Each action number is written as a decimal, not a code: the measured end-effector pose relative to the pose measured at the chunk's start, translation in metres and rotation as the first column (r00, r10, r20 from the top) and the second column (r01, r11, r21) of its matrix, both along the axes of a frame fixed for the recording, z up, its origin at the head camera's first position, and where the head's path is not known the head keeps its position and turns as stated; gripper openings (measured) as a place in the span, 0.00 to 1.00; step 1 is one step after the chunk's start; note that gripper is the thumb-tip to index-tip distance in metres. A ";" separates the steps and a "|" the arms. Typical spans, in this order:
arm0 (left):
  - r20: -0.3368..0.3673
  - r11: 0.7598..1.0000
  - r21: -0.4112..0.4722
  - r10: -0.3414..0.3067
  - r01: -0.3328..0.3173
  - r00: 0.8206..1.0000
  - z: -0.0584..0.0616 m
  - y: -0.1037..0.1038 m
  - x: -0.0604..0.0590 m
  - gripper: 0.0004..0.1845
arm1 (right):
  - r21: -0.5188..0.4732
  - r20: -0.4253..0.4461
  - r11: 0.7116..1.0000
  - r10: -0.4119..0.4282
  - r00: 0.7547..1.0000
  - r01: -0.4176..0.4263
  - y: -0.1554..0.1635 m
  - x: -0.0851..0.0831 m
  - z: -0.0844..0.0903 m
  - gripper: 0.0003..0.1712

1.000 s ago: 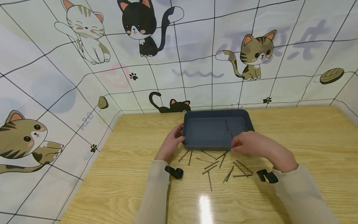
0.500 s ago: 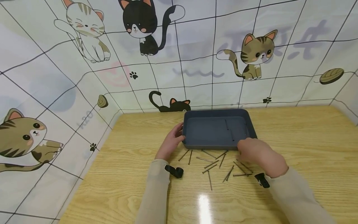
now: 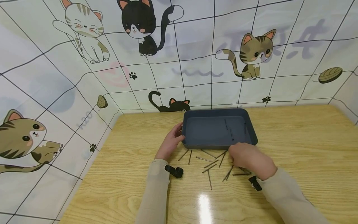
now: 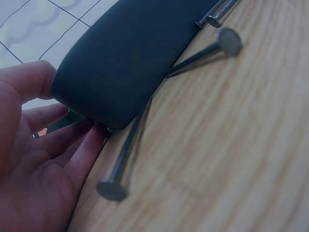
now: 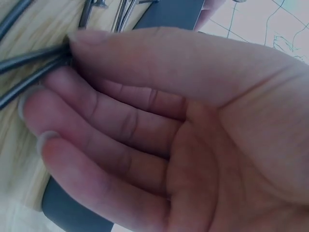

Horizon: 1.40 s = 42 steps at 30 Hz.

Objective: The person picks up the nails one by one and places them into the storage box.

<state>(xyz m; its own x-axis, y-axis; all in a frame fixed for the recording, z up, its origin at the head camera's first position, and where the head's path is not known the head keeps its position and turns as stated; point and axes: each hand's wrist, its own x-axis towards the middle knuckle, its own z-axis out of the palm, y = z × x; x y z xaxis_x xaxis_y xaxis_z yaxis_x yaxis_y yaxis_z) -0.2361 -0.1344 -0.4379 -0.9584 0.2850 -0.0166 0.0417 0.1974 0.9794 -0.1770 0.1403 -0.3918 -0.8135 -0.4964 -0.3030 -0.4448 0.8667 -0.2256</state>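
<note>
Just behind the tray point(image 3: 207, 132), a cat-printed wall point(image 3: 195, 70) bounds the table point(image 3: 293, 143).

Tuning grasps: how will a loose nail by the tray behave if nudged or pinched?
The nail is likely stiff: it looks straight and metallic. Nudged, it'll probably roll in an arc, its flat head being wider than its body. It may slip when pinched, looking thin and smooth.

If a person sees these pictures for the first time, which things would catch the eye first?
Probably the cartoon cats on the backdrop, then the dark tray toward the back of the table, three nails visible inside. Loose nails lie scattered in front, some at the right grip.
</note>
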 end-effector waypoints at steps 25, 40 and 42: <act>0.009 1.000 -0.028 0.006 -0.006 1.000 0.001 0.001 0.000 0.32 | -0.112 0.041 0.992 0.066 0.997 -0.061 -0.002 -0.006 -0.001 0.11; 0.009 0.999 -0.035 0.014 -0.013 1.000 0.002 0.002 0.001 0.32 | -0.196 0.025 0.979 0.059 0.998 -0.053 0.009 -0.005 0.021 0.16; 0.009 1.000 -0.029 0.011 -0.011 1.000 0.003 0.001 0.002 0.32 | -0.207 0.013 0.976 0.071 0.997 -0.067 0.013 -0.007 0.025 0.09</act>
